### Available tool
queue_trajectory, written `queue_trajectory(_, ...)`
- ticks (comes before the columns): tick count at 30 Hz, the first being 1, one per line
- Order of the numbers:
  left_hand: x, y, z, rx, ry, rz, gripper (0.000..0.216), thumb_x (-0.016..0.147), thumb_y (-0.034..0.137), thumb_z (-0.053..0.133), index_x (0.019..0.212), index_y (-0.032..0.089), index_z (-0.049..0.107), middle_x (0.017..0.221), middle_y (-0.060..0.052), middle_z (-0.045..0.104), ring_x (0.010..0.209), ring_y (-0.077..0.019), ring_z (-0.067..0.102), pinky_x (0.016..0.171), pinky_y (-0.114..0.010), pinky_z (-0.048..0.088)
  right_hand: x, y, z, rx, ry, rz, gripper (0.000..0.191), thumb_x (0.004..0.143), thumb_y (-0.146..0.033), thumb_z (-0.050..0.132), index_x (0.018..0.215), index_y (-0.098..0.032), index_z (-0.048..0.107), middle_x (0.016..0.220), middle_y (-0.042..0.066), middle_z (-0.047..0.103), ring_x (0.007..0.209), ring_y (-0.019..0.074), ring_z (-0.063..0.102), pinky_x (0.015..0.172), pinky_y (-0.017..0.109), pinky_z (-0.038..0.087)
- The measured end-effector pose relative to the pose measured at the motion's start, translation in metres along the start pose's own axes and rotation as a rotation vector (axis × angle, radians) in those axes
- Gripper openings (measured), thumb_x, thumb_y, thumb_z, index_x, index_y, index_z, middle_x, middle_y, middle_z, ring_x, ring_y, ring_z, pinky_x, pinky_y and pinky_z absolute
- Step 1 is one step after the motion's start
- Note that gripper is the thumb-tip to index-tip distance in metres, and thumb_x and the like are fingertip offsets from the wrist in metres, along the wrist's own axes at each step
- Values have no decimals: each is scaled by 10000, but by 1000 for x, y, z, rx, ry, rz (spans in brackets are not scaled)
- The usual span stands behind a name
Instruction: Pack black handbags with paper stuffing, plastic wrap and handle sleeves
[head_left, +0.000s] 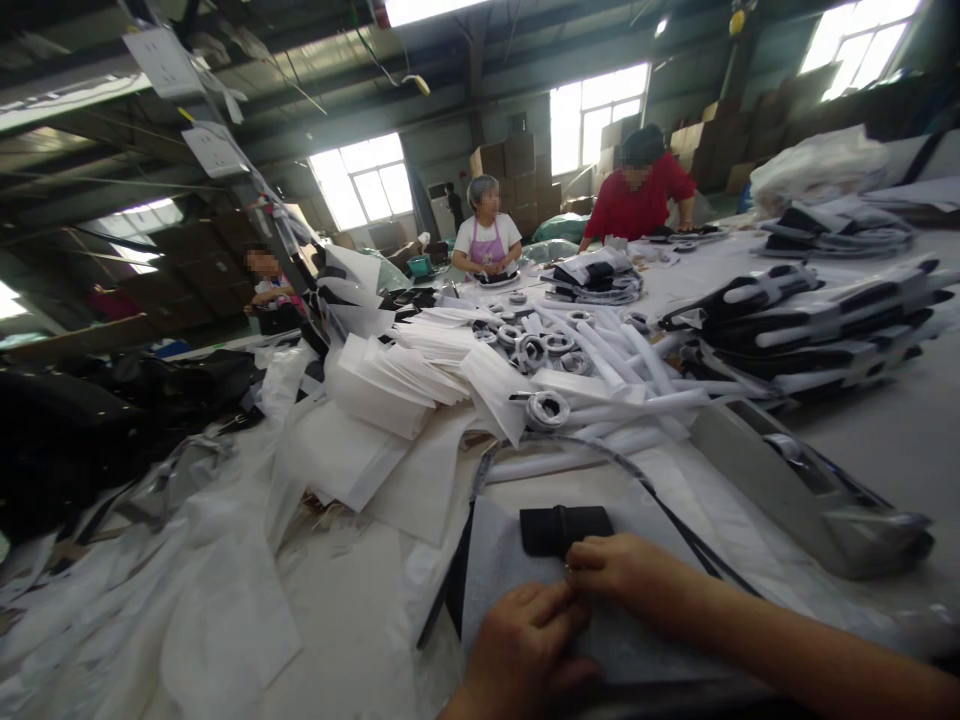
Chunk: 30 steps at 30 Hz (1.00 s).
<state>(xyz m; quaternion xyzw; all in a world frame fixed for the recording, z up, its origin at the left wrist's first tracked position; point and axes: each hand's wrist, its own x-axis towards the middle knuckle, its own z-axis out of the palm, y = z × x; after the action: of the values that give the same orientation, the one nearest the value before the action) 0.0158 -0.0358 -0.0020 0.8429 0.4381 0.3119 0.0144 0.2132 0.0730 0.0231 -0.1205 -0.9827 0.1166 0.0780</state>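
A dark bag with a black strap arching around it lies in front of me, a pale paper sheet over its face. On the sheet rests a flat black piece with a narrow band across its middle. My right hand reaches in from the right, its fingers pinched together just below that piece. Close beside it, almost touching, is my left hand, fingers curled in toward the right fingertips. Whatever lies between the fingers of either hand is too small or hidden to make out.
A grey tape dispenser stands to the right. Beyond the bag are white paper sheets, coiled straps and white rolls. Stacked wrapped bags sit at right; black bags pile up left. Several people work across the table.
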Motion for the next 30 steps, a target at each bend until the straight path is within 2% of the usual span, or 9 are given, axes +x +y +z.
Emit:
queue_trajectory(5, 0, 1, -3, -32, -44, -32, 519, 954, 640, 433, 1213, 242, 642, 1146, -31, 734, 950, -208, 720, 783, -316, 596, 7, 8, -8, -122, -36, -187, 130, 956, -164, 572, 890, -164, 684, 875, 53, 654, 691, 169, 549, 565, 292, 378)
queue_trajectory(9, -3, 1, 0, -30, -20, -49, 523, 957, 647, 416, 1204, 252, 653, 1097, -33, 739, 931, -195, 718, 777, -288, 580, 5, 7, -13, -177, -41, -245, 201, 976, -134, 499, 870, -153, 669, 826, 53, 624, 627, 158, 478, 530, 300, 327)
queue_trajectory(13, -3, 2, -2, -33, -48, -78, 502, 947, 650, 438, 1204, 275, 652, 1085, -23, 729, 914, -200, 709, 750, -298, 572, 7, 9, -18, -182, -75, -281, 166, 964, -141, 521, 883, -168, 665, 831, 45, 614, 595, 147, 446, 521, 300, 309)
queue_trajectory(19, -3, 0, -3, -76, -122, -121, 505, 902, 655, 529, 1256, 308, 630, 1093, -23, 717, 931, -215, 690, 768, -314, 558, 12, 17, -19, -148, -116, -283, 94, 902, -143, 610, 967, -181, 666, 878, 41, 639, 591, 146, 471, 511, 303, 326)
queue_trajectory(25, -7, -3, 3, -87, -97, -125, 502, 876, 663, 570, 1233, 318, 643, 1134, -12, 710, 962, -219, 684, 789, -320, 556, 10, 16, -10, -116, -120, -265, 150, 925, -101, 545, 1002, -161, 659, 931, 53, 663, 689, 151, 568, 564, 264, 412)
queue_trajectory(30, -6, -2, 3, -64, -132, -122, 487, 871, 622, 615, 1258, 327, 630, 1133, -12, 708, 956, -221, 684, 785, -332, 571, 7, 11, -5, -170, -107, -260, 160, 946, -126, 519, 1002, -145, 667, 869, 74, 648, 635, 170, 513, 555, 304, 403)
